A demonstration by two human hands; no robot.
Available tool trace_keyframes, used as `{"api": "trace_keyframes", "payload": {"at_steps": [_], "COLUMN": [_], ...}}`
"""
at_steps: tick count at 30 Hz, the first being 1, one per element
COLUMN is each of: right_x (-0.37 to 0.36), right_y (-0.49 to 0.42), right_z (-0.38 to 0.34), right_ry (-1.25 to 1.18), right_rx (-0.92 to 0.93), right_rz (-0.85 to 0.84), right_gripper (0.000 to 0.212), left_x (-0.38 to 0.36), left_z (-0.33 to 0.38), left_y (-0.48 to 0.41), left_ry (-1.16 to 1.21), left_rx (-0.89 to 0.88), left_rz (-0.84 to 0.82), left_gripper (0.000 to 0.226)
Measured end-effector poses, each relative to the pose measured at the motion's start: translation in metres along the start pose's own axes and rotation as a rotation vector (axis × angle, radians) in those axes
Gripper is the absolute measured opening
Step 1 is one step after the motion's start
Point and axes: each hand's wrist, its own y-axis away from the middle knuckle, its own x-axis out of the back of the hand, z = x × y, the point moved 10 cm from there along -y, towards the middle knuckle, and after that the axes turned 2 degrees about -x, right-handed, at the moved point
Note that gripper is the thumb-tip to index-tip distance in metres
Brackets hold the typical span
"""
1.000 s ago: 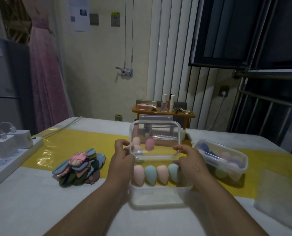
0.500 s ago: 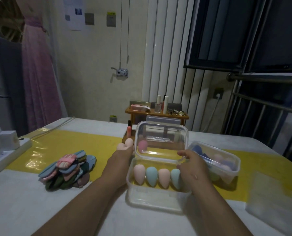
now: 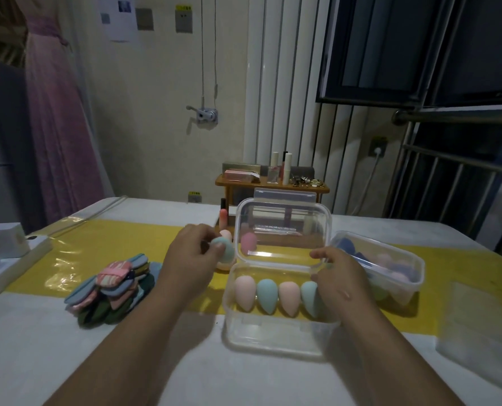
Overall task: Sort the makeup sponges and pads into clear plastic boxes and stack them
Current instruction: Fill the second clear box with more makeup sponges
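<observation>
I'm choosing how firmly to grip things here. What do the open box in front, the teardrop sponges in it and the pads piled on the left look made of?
Open box: clear, glossy hard plastic; you see through its walls and the lid glints. Teardrop sponges: probably soft matte foam, no shine, rounded. Pads: apparently fabric-covered, matte, some patterned; filling unseen.

I am seeing bare tabletop [image 3: 243, 382] lying open in front of the clear box [image 3: 279, 338]. Its raised lid [image 3: 283, 230] is blocking the way behind; the pad pile [image 3: 112, 291] is crowding the left, and the second box [image 3: 402, 276] is standing just beside it on the right.
</observation>
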Motion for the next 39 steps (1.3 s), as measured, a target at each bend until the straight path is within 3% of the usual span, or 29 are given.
{"api": "trace_keyframes", "payload": {"at_steps": [3,5,8,12,14,21,25,32,39], "right_x": [0.000,0.000,-0.001,-0.002,-0.004,-0.004,-0.004,-0.004,-0.004], "right_y": [-0.001,-0.001,-0.003,-0.005,-0.005,-0.005,-0.006,-0.006,-0.006], "right_z": [0.000,0.001,0.001,0.004,0.005,0.006,0.006,0.006,0.006], "right_ry": [0.003,0.002,0.001,-0.026,-0.042,-0.058,-0.060,-0.063,-0.073], "right_rx": [0.008,0.015,0.012,-0.003,-0.008,-0.022,-0.019,-0.014,-0.015], "right_rz": [0.014,0.017,0.005,0.004,-0.001,-0.006,-0.011,-0.018,-0.023], "right_gripper": [0.042,0.042,0.042,0.042,0.043,0.039,0.039,0.039,0.039], "left_x": [-0.004,-0.009,-0.023,-0.037,-0.041,-0.046,-0.043,-0.046,-0.046], "left_z": [0.018,0.026,0.034,0.036,0.032,0.035,0.044,0.039,0.035], "left_y": [0.006,0.009,0.016,0.022,0.023,0.025,0.026,0.031,0.030], "left_ry": [0.244,0.273,0.202,0.007,-0.037,-0.137,-0.143,-0.227,-0.266], "left_rx": [-0.011,-0.043,-0.098,-0.145,-0.143,-0.238,-0.262,-0.193,-0.137], "left_rz": [-0.082,-0.162,-0.319,-0.466,-0.507,-0.491,-0.489,-0.537,-0.495], "left_gripper": [0.009,0.008,0.033,0.013,0.014,0.028,0.014,0.006,0.014]}}
